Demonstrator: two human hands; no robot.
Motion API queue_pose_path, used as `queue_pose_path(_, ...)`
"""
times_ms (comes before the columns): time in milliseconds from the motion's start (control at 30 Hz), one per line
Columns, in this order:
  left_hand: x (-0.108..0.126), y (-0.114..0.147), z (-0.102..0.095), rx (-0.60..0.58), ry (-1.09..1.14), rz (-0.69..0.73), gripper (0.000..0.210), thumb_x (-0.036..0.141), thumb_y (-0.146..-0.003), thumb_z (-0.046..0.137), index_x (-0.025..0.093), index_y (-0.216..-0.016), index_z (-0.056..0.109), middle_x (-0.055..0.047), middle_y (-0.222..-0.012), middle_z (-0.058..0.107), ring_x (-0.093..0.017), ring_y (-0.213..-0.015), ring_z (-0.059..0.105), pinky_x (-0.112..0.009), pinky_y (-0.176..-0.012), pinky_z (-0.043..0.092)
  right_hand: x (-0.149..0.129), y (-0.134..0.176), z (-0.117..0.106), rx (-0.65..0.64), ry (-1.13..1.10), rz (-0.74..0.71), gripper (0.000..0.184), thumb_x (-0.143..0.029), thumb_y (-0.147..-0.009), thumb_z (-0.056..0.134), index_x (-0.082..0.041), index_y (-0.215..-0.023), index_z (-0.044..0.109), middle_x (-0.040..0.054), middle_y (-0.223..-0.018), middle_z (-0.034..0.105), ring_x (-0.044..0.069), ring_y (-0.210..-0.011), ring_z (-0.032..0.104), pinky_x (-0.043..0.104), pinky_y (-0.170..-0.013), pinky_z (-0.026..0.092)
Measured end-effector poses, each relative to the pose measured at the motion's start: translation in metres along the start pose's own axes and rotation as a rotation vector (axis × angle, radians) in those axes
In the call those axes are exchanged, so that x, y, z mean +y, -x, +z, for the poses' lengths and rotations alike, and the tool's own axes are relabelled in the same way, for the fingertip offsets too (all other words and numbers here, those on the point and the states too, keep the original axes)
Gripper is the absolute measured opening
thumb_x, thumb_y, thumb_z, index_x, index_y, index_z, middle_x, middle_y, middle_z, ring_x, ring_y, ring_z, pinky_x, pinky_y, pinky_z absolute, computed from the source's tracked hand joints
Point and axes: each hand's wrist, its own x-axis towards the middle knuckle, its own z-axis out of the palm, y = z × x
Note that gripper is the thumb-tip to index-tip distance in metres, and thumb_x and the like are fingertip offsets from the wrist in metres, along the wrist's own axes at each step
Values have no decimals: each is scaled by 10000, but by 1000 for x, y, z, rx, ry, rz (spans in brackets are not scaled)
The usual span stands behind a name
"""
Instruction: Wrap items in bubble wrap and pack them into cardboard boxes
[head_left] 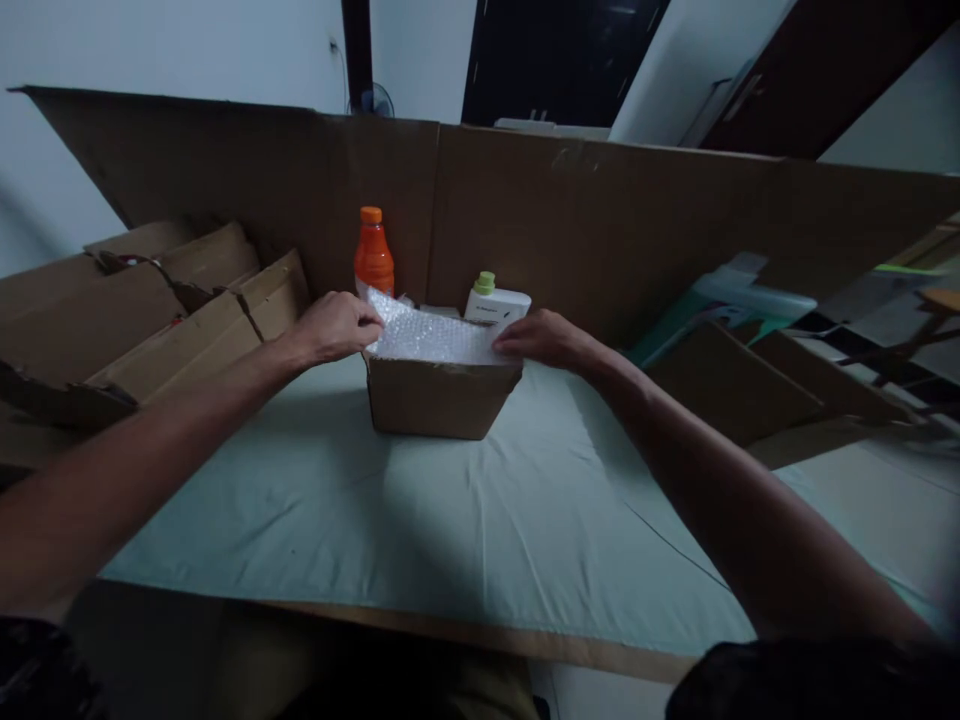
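Observation:
A sheet of bubble wrap (439,335) stretches between my two hands over the open top of a small cardboard box (442,398). My left hand (341,326) pinches the sheet at its upper left corner. On the other side, my right hand (544,339) grips its right edge, close to the box's right rim. Right behind the box stand an orange bottle (373,262) with an orange cap and a white bottle (499,303) with a light green cap. The sheet hides what lies inside the box.
The box rests on a table with a pale green cloth (450,530). Several cardboard boxes (150,300) stand at left. A tall cardboard panel (600,220) closes the back. At right, a teal and white object (739,300) sticks out of another box (739,385).

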Motion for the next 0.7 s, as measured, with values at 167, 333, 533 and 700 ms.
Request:
queue_pose_path(167, 0, -31, 4, -317, -243, 57, 197, 210, -710, 587, 243, -708, 781, 9, -629, 707, -162, -624, 614, -256, -586, 357, -25, -25, 4, -236, 420, 25, 132, -88, -682, 736, -206, -686, 794, 4, -632, 698, 168, -612, 628, 269, -618, 421)
queue_pose_path(333, 11, -45, 18, -591, -385, 120, 199, 214, -712, 612, 231, -790, 794, -2, -696, 724, -153, -651, 594, -256, -568, 311, -48, -32, 12, -491, 705, 43, 203, -82, -718, 671, -128, -870, 797, 132, -874, 774, 292, -882, 725, 333, -749, 505)
queue_pose_path(533, 13, -54, 15, -697, -383, 138, 196, 291, -777, 616, 220, -813, 795, -29, -743, 734, -153, -650, 578, -257, -604, 334, -41, -40, 18, -548, 738, 3, 217, -195, -802, 638, -99, -944, 772, 176, -933, 768, 288, -906, 727, 351, -771, 515)
queue_pose_path(700, 12, -51, -2, -443, -316, 118, 208, 271, -798, 587, 215, -762, 784, -42, -647, 674, -188, -656, 562, -301, -697, 383, -52, -30, -8, -356, 787, -108, 139, -252, -824, 669, -158, -845, 769, 122, -862, 761, 297, -891, 718, 389, -817, 484)
